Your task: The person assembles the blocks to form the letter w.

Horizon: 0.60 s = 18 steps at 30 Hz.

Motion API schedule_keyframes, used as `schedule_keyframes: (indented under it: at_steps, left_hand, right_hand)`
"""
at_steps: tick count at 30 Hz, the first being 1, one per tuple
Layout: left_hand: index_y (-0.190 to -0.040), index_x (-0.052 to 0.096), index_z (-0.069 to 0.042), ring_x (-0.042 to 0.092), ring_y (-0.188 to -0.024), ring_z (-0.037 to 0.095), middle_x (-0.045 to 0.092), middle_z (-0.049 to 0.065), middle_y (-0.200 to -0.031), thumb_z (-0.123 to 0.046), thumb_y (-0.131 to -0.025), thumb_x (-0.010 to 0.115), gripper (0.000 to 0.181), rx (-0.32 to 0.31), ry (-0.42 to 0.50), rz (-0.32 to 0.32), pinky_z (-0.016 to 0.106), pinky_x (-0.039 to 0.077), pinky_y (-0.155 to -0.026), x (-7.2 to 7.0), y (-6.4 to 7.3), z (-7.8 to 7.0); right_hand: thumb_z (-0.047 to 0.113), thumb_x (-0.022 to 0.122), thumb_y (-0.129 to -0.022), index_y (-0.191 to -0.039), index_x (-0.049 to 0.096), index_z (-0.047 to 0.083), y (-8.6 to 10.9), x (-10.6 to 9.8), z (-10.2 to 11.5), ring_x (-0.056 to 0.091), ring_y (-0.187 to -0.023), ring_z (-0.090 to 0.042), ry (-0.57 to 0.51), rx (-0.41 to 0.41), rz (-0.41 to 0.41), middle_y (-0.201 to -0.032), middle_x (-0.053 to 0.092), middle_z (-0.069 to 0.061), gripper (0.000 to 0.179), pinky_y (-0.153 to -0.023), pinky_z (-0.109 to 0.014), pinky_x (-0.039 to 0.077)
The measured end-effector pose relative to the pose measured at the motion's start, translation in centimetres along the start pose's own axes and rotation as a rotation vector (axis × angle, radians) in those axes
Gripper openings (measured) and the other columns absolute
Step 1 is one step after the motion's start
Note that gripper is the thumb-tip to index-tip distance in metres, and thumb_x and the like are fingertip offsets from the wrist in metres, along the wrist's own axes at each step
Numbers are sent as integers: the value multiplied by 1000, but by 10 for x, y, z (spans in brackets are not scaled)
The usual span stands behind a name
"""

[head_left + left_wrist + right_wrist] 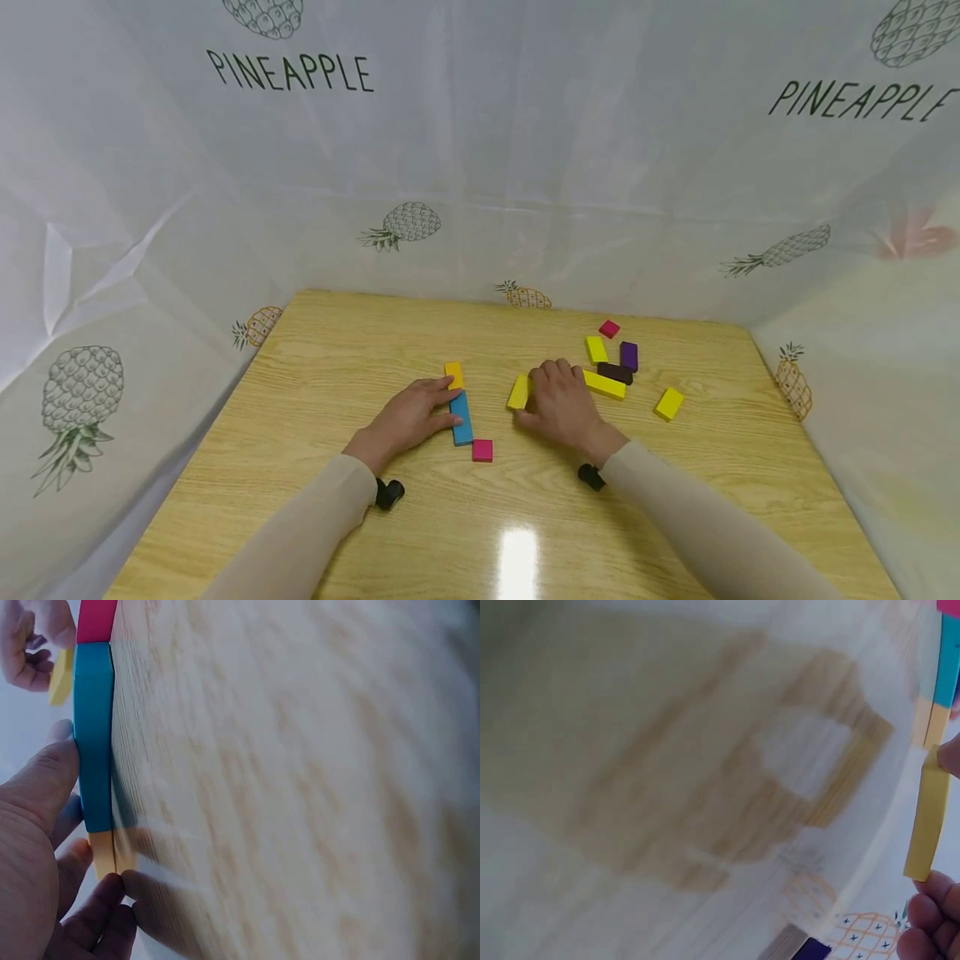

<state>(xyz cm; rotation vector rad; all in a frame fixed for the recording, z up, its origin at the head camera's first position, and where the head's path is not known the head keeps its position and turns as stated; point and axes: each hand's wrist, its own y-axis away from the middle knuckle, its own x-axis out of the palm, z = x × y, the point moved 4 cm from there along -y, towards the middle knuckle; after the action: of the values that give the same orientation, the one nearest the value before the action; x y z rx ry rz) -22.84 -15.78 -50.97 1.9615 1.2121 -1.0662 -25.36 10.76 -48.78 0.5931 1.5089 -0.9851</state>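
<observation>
My left hand rests on the left side of a short row, its thumb against a blue block and its fingers at the orange block. These two blocks lie end to end. A pink square block lies at the near end of the blue one, offset to the right. My right hand pinches a yellow block by its two ends, thumb at one and fingers at the other. In the head view that block shows just left of the right hand, a short gap from the row.
Beyond the right hand lie a long yellow block, a black block, a yellow block, a purple block and a red block. Another yellow block lies farther right. A pineapple-print sheet surrounds the wooden table.
</observation>
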Motion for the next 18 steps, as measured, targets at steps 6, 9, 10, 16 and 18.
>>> schedule_keyframes:
  at_steps: [6,9,10,16,18]
  left_hand:
    - [-155,57,-22,37,-156,32,40,4,-169,-50,-103,65,60,-1,1,0,53,36,-125,-1,-1,-1]
    - [-155,57,-22,38,-156,32,40,4,-169,-51,-103,65,60,-1,-5,-1,53,36,-125,-1,-1,-1]
    - [-155,57,-23,38,-156,32,40,4,-169,-51,-103,65,60,-2,-7,-1,53,36,-125,-1,-1,-1]
    - [-155,57,-22,38,-156,32,40,3,-169,-50,-103,65,60,-3,-3,0,53,36,-125,-1,0,-1]
    - [-155,57,-22,38,-156,32,40,4,-169,-50,-103,66,59,-3,-1,0,53,36,-125,-1,0,-2]
  right_hand:
    - [56,76,-87,-113,67,0,5,0,8,53,-100,-33,-8,-11,34,-111,65,-15,63,-88,-49,48]
    - [58,75,-87,-116,68,1,9,1,12,51,-98,-31,-10,-11,76,-110,64,-13,64,-88,-48,47]
    - [58,74,-87,-117,68,1,10,2,13,51,-98,-31,-9,-14,86,-110,64,-13,65,-87,-48,47]
    - [60,72,-87,-111,68,4,16,5,22,53,-98,-30,-21,-44,123,-107,64,-11,61,-87,-48,45]
    - [59,72,-87,-110,68,4,18,6,25,53,-98,-29,-30,-53,126,-106,64,-11,60,-86,-47,45]
